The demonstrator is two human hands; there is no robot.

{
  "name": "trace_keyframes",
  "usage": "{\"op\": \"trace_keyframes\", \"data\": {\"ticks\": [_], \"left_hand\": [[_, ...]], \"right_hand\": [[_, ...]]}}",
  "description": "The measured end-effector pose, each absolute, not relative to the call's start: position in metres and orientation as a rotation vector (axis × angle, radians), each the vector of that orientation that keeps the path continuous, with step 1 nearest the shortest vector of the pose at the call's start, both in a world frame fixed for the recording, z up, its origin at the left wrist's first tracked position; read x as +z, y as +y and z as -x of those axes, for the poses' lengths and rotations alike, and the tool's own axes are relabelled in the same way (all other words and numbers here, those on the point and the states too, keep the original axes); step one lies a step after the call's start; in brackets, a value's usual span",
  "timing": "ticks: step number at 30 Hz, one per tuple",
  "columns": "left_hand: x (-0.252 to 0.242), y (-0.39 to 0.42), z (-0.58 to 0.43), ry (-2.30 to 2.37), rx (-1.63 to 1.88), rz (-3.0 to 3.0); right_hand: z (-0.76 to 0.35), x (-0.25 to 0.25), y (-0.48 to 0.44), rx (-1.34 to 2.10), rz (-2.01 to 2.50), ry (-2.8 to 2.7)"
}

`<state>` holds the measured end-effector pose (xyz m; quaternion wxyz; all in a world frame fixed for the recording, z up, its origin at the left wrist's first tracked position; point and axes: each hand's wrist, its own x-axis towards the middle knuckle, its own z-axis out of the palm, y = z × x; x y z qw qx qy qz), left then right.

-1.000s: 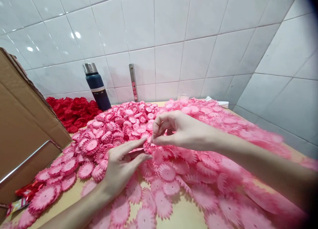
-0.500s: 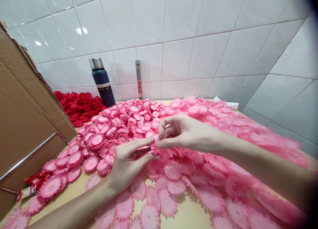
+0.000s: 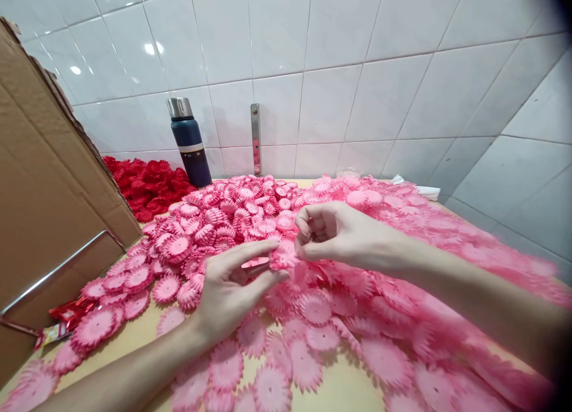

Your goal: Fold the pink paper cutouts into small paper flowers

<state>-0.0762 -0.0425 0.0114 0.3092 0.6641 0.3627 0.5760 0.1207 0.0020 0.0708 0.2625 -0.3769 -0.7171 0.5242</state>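
Note:
Between the thumb and fingers of my left hand (image 3: 236, 284) is a small pink petal piece (image 3: 282, 256) with frilled edges. My right hand (image 3: 333, 233) is just to its right, thumb and index finger pinched together near the piece's edge. What the right fingertips hold, if anything, is too small to make out. Beneath and around both hands lie many pink scalloped discs (image 3: 316, 307), flat and loose at the front and right. A heap of curled pink pieces (image 3: 175, 246) is behind and left of my left hand.
A dark blue bottle (image 3: 192, 152) stands at the back by the tiled wall (image 3: 277, 42), beside a red petal pile (image 3: 149, 185). Cardboard (image 3: 53, 179) rises at the left, with a red wrapper (image 3: 71, 312) near its base. A metal strip (image 3: 255, 139) is on the wall.
My right hand has moved slightly right, away from my left fingertips. More of the pink piece shows between the hands. The whole view has shifted a little.

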Motion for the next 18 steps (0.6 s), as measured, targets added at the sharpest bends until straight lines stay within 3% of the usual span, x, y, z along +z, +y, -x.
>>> {"op": "trace_keyframes", "data": {"ticks": [8,18], "left_hand": [[0.009,-0.04,0.076,0.858,1.537,-1.599],[0.007,-0.041,0.084,0.851,1.533,-1.885]], "right_hand": [[-0.124,0.069,0.009,1.296,1.036,-2.13],[-0.108,0.069,-0.009,1.002,1.149,-2.181]]}}
